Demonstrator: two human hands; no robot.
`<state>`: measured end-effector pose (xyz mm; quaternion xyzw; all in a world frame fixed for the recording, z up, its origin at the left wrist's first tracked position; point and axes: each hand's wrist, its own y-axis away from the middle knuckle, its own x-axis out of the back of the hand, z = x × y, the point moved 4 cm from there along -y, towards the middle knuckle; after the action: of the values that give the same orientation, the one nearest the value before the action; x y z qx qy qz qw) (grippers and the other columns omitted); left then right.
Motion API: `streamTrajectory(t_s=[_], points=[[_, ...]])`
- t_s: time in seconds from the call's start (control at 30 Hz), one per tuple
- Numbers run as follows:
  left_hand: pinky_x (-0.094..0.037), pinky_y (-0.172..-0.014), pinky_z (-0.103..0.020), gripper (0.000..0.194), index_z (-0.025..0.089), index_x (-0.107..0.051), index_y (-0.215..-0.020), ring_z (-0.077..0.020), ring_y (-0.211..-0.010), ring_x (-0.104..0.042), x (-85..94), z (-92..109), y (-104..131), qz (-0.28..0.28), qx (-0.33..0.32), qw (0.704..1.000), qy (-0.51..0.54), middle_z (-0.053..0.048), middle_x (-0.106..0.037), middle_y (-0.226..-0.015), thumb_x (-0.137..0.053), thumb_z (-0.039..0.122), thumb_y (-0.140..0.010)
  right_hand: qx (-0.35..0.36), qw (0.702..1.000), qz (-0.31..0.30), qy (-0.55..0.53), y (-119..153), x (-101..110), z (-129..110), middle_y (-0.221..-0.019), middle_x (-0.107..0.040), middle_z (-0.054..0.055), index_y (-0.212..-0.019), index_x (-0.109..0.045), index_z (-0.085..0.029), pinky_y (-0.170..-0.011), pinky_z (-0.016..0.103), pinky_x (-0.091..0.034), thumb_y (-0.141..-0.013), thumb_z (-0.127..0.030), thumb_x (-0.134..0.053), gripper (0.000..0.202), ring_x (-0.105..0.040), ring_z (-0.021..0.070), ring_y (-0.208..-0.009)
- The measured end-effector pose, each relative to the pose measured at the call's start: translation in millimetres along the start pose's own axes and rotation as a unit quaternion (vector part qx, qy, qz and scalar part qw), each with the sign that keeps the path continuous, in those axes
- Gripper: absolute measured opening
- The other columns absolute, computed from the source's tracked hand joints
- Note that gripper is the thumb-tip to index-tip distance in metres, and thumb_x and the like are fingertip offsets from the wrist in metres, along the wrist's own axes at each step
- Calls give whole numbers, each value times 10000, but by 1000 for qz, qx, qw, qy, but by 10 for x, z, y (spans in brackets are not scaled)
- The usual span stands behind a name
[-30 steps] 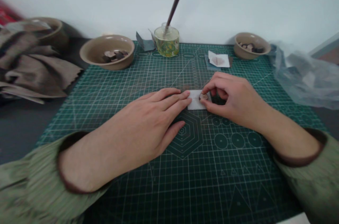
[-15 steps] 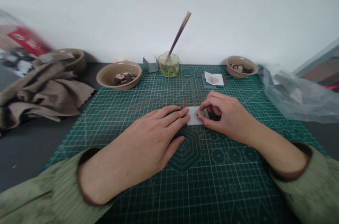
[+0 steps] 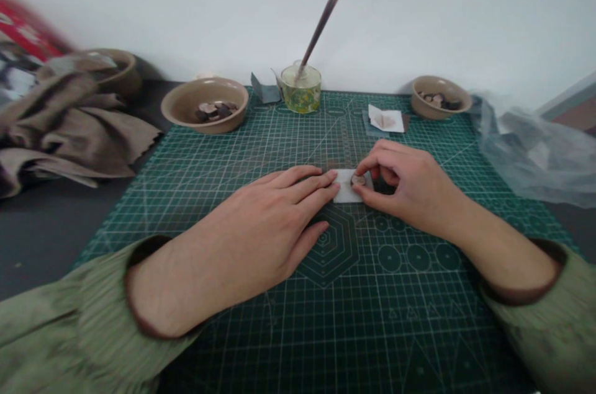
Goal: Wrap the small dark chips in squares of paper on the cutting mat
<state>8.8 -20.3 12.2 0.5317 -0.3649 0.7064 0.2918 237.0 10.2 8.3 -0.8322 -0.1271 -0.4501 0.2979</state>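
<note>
My left hand (image 3: 279, 214) lies flat with its fingers stretched out. Its fingertips press on the left end of a small white sheet (image 3: 343, 193). Over the right part of that sheet, thumb and index finger of my right hand (image 3: 395, 180) pinch a small round disc (image 3: 358, 180) with a pale brownish face and a dark edge. The disc appears to rest on the sheet; its underside is hidden. Both hands are above a green cutting mat (image 3: 298, 332) with printed grid lines and shapes.
Bowls with dark and pale pieces stand at the back left (image 3: 205, 124) and back right (image 3: 433, 110). Between them are a glass cup (image 3: 302, 99) with sticks, a folded grey sheet (image 3: 267, 94) and a white folded paper (image 3: 393, 122). Brown cloth (image 3: 69, 127) lies left, a plastic bag (image 3: 526, 152) right.
The view has tilted down slightly, so everything sits a little differently in the picture. My left hand still holds the sheet down, and my right hand keeps its pinch on the disc.
</note>
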Motion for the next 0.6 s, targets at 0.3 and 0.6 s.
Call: streamTrajectory(t_s=[0.3, 0.6], points=[[-463, -1321, -572, 515, 188, -577, -1626, -327, -1556, -553, -4, 3, -5, 0, -1, 1000, -4, -106, -594, -1683, -561, 334, -1132, 0, 1000, -14, -10, 45, 18, -24, -879, -639, 7, -1016, -751, -206, -641, 317, -405, -917, -208, -803, 112, -513, 151, -675], [-455, -1329, -572, 518, 190, -578, -1626, -320, -1561, -544, 0, 1, -11, 0, -2, 1000, 2, -103, -580, -1697, -565, 328, -1127, 10, 1000, -9, -22, -37, -57, -76, -918, -662, 25, -1005, -747, -194, -664, 329, -417, -920, -207, -788, 96, -538, 161, -704]])
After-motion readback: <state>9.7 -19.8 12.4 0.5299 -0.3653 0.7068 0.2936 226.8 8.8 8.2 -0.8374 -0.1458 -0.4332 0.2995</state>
